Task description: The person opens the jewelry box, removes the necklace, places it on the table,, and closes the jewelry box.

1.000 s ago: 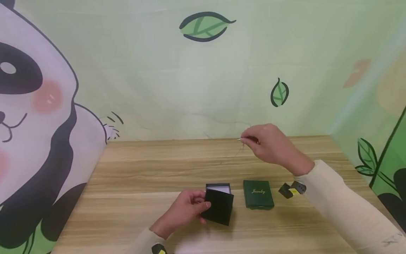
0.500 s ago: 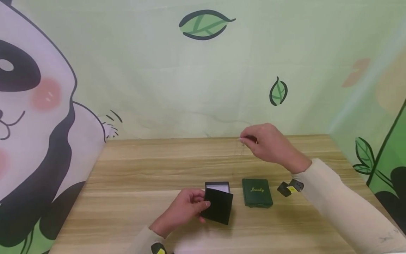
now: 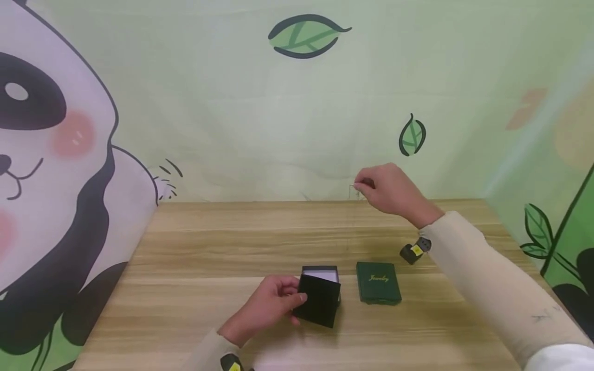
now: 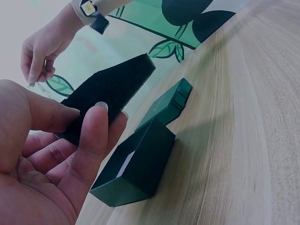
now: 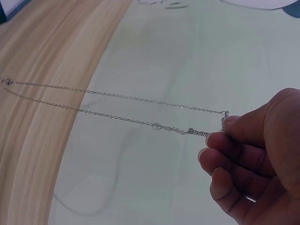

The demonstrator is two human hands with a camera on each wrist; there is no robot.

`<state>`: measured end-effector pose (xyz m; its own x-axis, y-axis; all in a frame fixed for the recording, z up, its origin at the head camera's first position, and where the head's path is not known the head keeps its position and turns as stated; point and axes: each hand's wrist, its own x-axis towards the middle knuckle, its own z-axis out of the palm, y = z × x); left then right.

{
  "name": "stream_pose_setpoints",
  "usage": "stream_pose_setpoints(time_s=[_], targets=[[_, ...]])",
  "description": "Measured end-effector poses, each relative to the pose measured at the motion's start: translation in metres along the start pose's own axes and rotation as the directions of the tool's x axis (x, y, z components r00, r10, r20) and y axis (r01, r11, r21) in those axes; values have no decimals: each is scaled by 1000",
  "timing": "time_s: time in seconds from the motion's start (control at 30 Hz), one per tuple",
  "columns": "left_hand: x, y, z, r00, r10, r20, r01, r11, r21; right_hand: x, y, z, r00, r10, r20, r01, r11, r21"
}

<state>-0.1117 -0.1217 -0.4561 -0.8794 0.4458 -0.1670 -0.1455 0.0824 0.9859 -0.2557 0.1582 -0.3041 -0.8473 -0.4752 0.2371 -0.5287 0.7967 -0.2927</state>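
My left hand (image 3: pixel 275 308) grips a black foam pad (image 3: pixel 319 304) between thumb and fingers, tilted over the open dark green box base (image 4: pixel 154 164). In the left wrist view the pad's rough edge shows, and the base stands below it with a pale inside. High over the back of the table, my right hand (image 3: pixel 392 189) pinches a thin silver chain necklace (image 5: pixel 136 99). It hangs in a long loop, and small clasp parts and a short bunched length sit near the fingertips. A small dark piece shows at the loop's far end, by the frame edge.
To the right of the base lies the green box lid (image 3: pixel 379 286), with "Jewelry" in gold script. The wood-grain table (image 3: pixel 209 242) ends at a printed cloth backdrop (image 3: pixel 223 113) with a panda and leaves.
My right hand has risen a little, lifting the necklace, which now hangs straighter after swinging. My left hand and the foam pad have stayed nearly still.
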Motion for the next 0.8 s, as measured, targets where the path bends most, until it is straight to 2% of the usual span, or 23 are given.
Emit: stream_pose_setpoints(time_s=[0.27,0.4,0.6,0.8], targets=[[1,0,-1,1000,-2,2,2,1000,3,20,23,1,997,59,-41,-59,998,-13],[2,-1,-1,1000,-13,-2,13,1000,3,22,28,4,996,83,-37,-83,997,-5],[2,-3,-1,999,-30,-11,30,1000,-7,5,28,24,997,71,34,-71,997,-19],[1,-5,-2,999,-36,-13,36,999,-7,-24,22,59,997,-9,81,16,997,-78]])
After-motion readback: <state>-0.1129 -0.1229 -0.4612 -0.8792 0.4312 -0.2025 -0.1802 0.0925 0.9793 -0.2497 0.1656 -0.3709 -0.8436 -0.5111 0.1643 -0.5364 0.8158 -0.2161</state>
